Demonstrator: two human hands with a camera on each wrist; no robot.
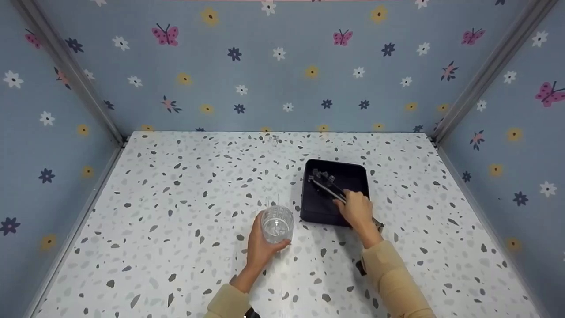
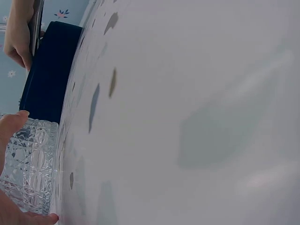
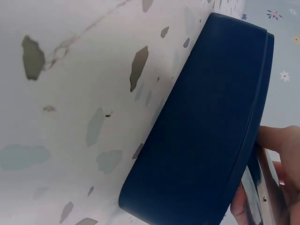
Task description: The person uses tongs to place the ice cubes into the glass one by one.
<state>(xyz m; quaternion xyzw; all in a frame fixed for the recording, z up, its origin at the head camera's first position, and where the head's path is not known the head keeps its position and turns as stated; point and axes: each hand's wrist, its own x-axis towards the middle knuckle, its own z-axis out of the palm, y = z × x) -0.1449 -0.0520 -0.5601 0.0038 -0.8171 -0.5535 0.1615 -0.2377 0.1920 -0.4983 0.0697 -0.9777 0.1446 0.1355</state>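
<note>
A clear cut-glass tumbler (image 1: 277, 224) stands on the table, and my left hand (image 1: 260, 245) curves round its near left side, thumb along the front. The left wrist view shows the tumbler's patterned wall (image 2: 30, 164) between thumb and fingers. My right hand (image 1: 358, 210) grips metal tongs (image 1: 325, 189) over the near right part of a dark rectangular tray (image 1: 318, 216). The tongs' tips reach several small clear cubes (image 1: 324, 174) in the tray's far left part. In the right wrist view, the tray's side hides the cubes and the tongs' tips.
The speckled white table (image 1: 198, 185) reaches back to a blue patterned wall (image 1: 273, 88). Side panels rise at left and right, with grey posts (image 1: 485, 70) at the corners. The tray is just right of the tumbler, a narrow gap between them.
</note>
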